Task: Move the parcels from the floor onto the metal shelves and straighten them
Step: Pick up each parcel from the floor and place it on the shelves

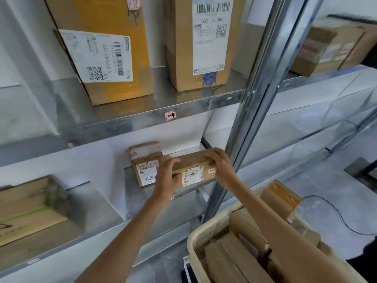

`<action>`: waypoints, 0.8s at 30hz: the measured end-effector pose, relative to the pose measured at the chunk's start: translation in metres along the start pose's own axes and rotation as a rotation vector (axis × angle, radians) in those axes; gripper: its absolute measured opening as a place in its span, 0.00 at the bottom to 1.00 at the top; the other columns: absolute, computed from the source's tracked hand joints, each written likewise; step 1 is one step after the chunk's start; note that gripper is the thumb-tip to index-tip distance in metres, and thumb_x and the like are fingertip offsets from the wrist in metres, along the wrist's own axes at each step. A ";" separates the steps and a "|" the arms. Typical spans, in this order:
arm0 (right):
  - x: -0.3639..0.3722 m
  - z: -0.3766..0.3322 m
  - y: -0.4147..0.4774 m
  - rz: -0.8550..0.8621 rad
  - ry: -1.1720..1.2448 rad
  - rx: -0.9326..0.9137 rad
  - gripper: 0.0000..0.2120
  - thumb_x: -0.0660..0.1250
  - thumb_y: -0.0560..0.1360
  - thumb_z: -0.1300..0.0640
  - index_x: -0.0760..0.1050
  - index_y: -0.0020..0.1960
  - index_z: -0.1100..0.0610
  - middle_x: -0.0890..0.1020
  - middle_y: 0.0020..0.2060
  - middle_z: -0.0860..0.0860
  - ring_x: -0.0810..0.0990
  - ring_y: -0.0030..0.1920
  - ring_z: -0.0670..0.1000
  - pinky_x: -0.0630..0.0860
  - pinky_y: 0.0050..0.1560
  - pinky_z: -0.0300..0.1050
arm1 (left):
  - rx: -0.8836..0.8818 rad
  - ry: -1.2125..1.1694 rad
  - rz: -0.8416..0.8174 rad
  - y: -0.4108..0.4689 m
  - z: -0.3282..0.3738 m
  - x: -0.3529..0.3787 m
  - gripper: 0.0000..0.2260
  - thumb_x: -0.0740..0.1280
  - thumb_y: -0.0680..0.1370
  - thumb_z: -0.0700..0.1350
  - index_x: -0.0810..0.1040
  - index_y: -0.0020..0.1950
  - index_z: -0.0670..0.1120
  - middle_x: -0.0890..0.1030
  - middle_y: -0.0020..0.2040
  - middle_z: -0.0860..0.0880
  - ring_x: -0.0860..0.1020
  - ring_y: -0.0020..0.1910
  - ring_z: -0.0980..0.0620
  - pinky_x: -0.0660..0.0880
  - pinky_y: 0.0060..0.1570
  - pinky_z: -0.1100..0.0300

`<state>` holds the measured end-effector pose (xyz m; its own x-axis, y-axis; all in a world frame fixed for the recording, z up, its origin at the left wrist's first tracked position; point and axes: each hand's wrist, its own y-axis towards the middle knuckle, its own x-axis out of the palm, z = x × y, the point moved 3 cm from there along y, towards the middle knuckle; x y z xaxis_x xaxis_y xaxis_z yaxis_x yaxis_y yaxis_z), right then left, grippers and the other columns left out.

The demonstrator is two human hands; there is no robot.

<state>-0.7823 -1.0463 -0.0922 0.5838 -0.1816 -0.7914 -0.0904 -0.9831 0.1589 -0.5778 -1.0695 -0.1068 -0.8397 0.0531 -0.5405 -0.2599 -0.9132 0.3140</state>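
Head view. A small brown parcel (193, 170) is just below the middle of the picture, at 6 o'clock, at the front of the middle metal shelf (142, 201). The left hand (167, 176) grips its left end, with the fingers curled over the top edge. The right hand (221, 164) grips its right end in the same way, so both hands are clamped on this one parcel. Its label faces the camera. The parcel sits a little askew, and I cannot tell if its bottom already lies flat on the shelf.

At 9 o'clock of it, just beside the left hand, a second small parcel (145, 166) stands on the same shelf. On the upper shelf (142, 119), at 12 o'clock, two tall cartons (114, 48) stand apart from each other. At 5 o'clock a cream bin (191, 250) holds more cardboard parcels (244, 252).

To my judgement, the step in hand is placing and straightening this parcel. The next move calls for pushing it fully onto the shelf, turning it square to the shelf edge, near the neighbour but not knocking it, and then releasing both hands. Many parcels remain, so the task seems far from the end.
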 end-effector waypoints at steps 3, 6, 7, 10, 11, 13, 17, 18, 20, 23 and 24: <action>0.015 0.013 0.010 -0.057 -0.150 -0.017 0.29 0.72 0.71 0.66 0.69 0.68 0.50 0.62 0.72 0.51 0.59 0.72 0.58 0.63 0.74 0.56 | -0.011 0.040 0.006 0.005 -0.008 0.012 0.21 0.71 0.69 0.28 0.77 0.60 0.40 0.67 0.58 0.50 0.70 0.58 0.53 0.64 0.60 0.76; 0.021 0.018 0.017 -0.141 -0.274 -0.011 0.34 0.64 0.74 0.71 0.61 0.74 0.49 0.53 0.76 0.52 0.49 0.75 0.60 0.59 0.75 0.56 | -0.038 0.052 0.004 0.010 -0.017 0.020 0.21 0.70 0.69 0.28 0.76 0.61 0.41 0.67 0.60 0.49 0.71 0.59 0.53 0.64 0.59 0.77; 0.022 0.018 0.018 -0.167 -0.314 -0.002 0.36 0.62 0.74 0.72 0.58 0.75 0.49 0.50 0.76 0.52 0.46 0.76 0.61 0.59 0.74 0.57 | -0.043 0.063 0.001 0.011 -0.019 0.022 0.21 0.70 0.70 0.28 0.76 0.61 0.42 0.67 0.60 0.49 0.71 0.59 0.54 0.65 0.60 0.75; 0.031 0.018 0.022 -0.191 -0.443 0.027 0.41 0.63 0.74 0.72 0.50 0.78 0.48 0.44 0.77 0.54 0.45 0.75 0.66 0.70 0.67 0.58 | -0.043 0.103 -0.002 0.014 -0.025 0.027 0.22 0.71 0.70 0.30 0.75 0.62 0.43 0.69 0.62 0.48 0.71 0.61 0.52 0.70 0.63 0.63; 0.034 0.018 0.023 -0.192 -0.484 0.040 0.42 0.64 0.74 0.72 0.49 0.78 0.48 0.44 0.77 0.54 0.46 0.75 0.67 0.73 0.64 0.58 | -0.044 0.120 -0.007 0.014 -0.028 0.028 0.22 0.72 0.70 0.31 0.75 0.62 0.43 0.69 0.62 0.48 0.71 0.62 0.52 0.71 0.63 0.62; 0.043 0.022 0.029 -0.198 -0.524 0.057 0.41 0.66 0.75 0.69 0.48 0.78 0.49 0.44 0.77 0.56 0.50 0.74 0.69 0.73 0.65 0.58 | -0.054 0.171 -0.018 0.014 -0.032 0.030 0.22 0.73 0.71 0.33 0.74 0.63 0.45 0.70 0.63 0.49 0.72 0.62 0.52 0.73 0.59 0.62; 0.055 0.024 0.043 -0.210 -0.519 0.050 0.37 0.66 0.76 0.67 0.51 0.77 0.50 0.50 0.75 0.60 0.60 0.71 0.65 0.66 0.71 0.60 | -0.078 0.242 -0.021 0.014 -0.034 0.033 0.23 0.73 0.72 0.36 0.72 0.65 0.45 0.70 0.65 0.49 0.73 0.62 0.52 0.74 0.53 0.63; 0.057 0.025 0.046 -0.203 -0.499 0.051 0.35 0.65 0.77 0.67 0.52 0.77 0.50 0.52 0.74 0.60 0.62 0.70 0.64 0.67 0.70 0.59 | -0.085 0.241 -0.014 0.015 -0.034 0.034 0.23 0.72 0.72 0.35 0.72 0.65 0.45 0.69 0.65 0.49 0.73 0.62 0.52 0.73 0.53 0.64; 0.057 0.028 0.050 -0.170 -0.446 0.064 0.31 0.64 0.77 0.67 0.56 0.74 0.51 0.55 0.73 0.59 0.64 0.68 0.62 0.71 0.66 0.57 | -0.099 0.235 -0.011 0.018 -0.034 0.038 0.23 0.71 0.72 0.32 0.72 0.65 0.45 0.69 0.65 0.48 0.72 0.62 0.51 0.72 0.53 0.63; 0.057 0.034 0.053 -0.140 -0.395 0.109 0.30 0.67 0.75 0.66 0.59 0.72 0.52 0.57 0.71 0.57 0.65 0.68 0.59 0.78 0.58 0.55 | -0.128 0.296 -0.068 0.024 -0.040 0.057 0.24 0.67 0.73 0.29 0.70 0.67 0.45 0.66 0.69 0.44 0.67 0.69 0.45 0.76 0.58 0.52; 0.057 0.036 0.055 -0.139 -0.388 0.123 0.31 0.68 0.74 0.66 0.59 0.72 0.52 0.56 0.71 0.56 0.65 0.68 0.58 0.79 0.57 0.55 | -0.152 0.327 -0.097 0.026 -0.041 0.064 0.26 0.66 0.74 0.29 0.68 0.69 0.46 0.64 0.71 0.42 0.63 0.72 0.42 0.76 0.60 0.48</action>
<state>-0.7827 -1.1118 -0.1498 0.2525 -0.0187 -0.9674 -0.1414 -0.9898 -0.0178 -0.6186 -1.1068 -0.1649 -0.6114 0.0325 -0.7907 -0.2363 -0.9611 0.1432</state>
